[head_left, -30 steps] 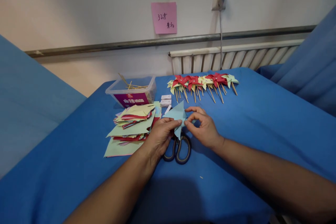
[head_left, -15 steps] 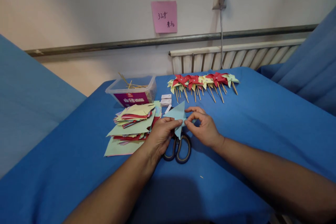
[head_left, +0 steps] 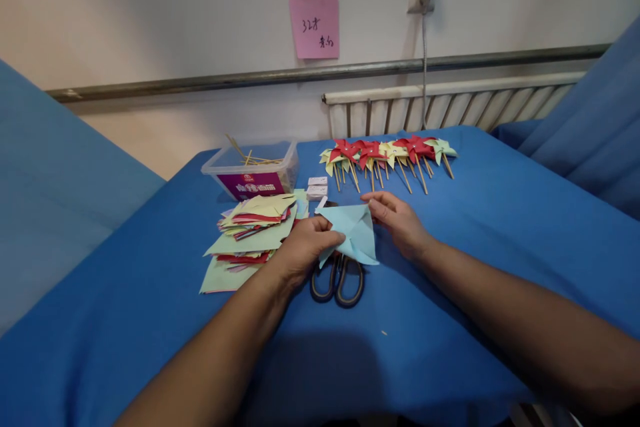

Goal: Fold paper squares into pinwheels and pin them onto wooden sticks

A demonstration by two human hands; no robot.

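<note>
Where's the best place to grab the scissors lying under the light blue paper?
Probably the two handle loops of the scissors, approached from the near side. They lie flat and exposed on the blue cloth, while the blades point away, hidden under the light blue paper and the left hand.

Both forearms bare, no sleeves; hands [head_left: 305, 250] bare, no gloves, rings, watch.

Scissors [head_left: 337, 278]: blades hidden under the light blue paper [head_left: 354, 232], only handles show. Pink note [head_left: 315, 27] writing too small to read. Both forearms cut off at btm edge.
</note>
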